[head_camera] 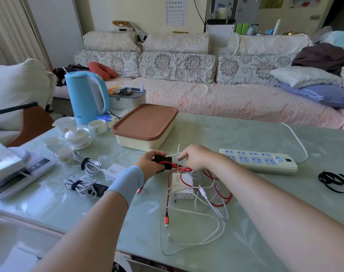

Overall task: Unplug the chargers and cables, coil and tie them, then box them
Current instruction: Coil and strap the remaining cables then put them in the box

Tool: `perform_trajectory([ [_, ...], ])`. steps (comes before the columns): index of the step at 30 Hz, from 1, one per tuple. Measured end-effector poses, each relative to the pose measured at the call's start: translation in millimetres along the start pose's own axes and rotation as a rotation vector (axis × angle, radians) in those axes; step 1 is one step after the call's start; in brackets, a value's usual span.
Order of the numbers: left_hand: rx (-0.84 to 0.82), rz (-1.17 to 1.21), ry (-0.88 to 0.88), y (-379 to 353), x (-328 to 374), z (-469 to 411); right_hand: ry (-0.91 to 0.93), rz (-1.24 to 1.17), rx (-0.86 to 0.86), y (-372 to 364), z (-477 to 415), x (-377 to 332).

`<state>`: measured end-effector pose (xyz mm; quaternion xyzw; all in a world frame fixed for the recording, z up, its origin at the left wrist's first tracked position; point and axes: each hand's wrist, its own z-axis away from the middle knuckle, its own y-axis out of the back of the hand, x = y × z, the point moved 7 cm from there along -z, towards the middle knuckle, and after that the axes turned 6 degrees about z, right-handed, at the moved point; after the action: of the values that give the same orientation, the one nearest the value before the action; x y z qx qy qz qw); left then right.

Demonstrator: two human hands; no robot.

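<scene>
- The left hand (147,162) has its fingers and thumb closed around a black charger (164,160) and holds it just above the table (245,134), in front of the box.
- The right hand (194,157) is just beside the charger. Its fingers are curled down on the red cable (166,217) near the point where the cable meets the charger; the fingertips are partly hidden.
- The red cable runs from the charger under the right hand and lies in loose loops on the table. Its free orange-red plug points toward the near edge.
- A white 120W charger (183,186) lies below both hands, under the red loops, and a loose white cable (203,193) is tangled over it.
- The box (141,142) is cream and stands behind the hands with its brown lid (145,122) on.
- To the left lie two coiled white cables, each bound with a dark tie. One bundle (86,163) is beside a white 90W charger (113,170), and the other bundle (80,185) is beside a dark charger (99,189).
- A power strip (259,160) lies to the right of the hands, and black straps (333,181) lie further right, well apart from it.
</scene>
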<state>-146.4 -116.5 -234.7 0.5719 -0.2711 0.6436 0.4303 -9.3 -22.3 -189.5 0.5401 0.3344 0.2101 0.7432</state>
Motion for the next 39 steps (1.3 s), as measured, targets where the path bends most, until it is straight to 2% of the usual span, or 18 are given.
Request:
perform_trajectory([
  [3,-0.042,0.329,0.059,-2.0,0.8,7.2,-0.012,-0.286,0.078,8.7,-2.0,5.7],
  [6,-0.048,0.408,0.007,-6.3,10.8,9.2,0.031,-0.42,0.163,16.0,-0.6,2.1],
  [9,-0.01,0.388,-0.042,-7.9,19.2,7.1,0.065,-0.424,0.237,22.6,4.6,3.6],
  [13,-0.013,0.489,-0.05,-9.8,27.1,1.9,0.104,-0.42,0.288,27.8,7.5,7.2],
  [17,-0.029,0.549,-0.014,-13.5,26.0,2.2,0.174,-0.402,0.238,24.9,7.1,6.2],
  [23,0.062,0.412,0.004,-19.3,17.8,1.5,0.208,-0.466,0.238,23.0,3.2,-4.1],
  [28,0.015,0.427,0.029,-23.0,19.9,2.6,0.207,-0.5,0.124,18.7,5.8,-14.1],
  [35,-0.106,0.535,-0.005,-34.1,32.7,12.0,0.206,-0.48,0.118,17.8,3.1,-12.4],
  [37,-0.071,0.446,-0.035,-32.9,33.6,11.2,0.175,-0.493,0.129,16.3,-0.3,-7.4],
  [39,0.045,0.256,-0.102,-26.3,36.2,7.1,0.13,-0.456,0.18,17.7,-2.3,0.7],
])
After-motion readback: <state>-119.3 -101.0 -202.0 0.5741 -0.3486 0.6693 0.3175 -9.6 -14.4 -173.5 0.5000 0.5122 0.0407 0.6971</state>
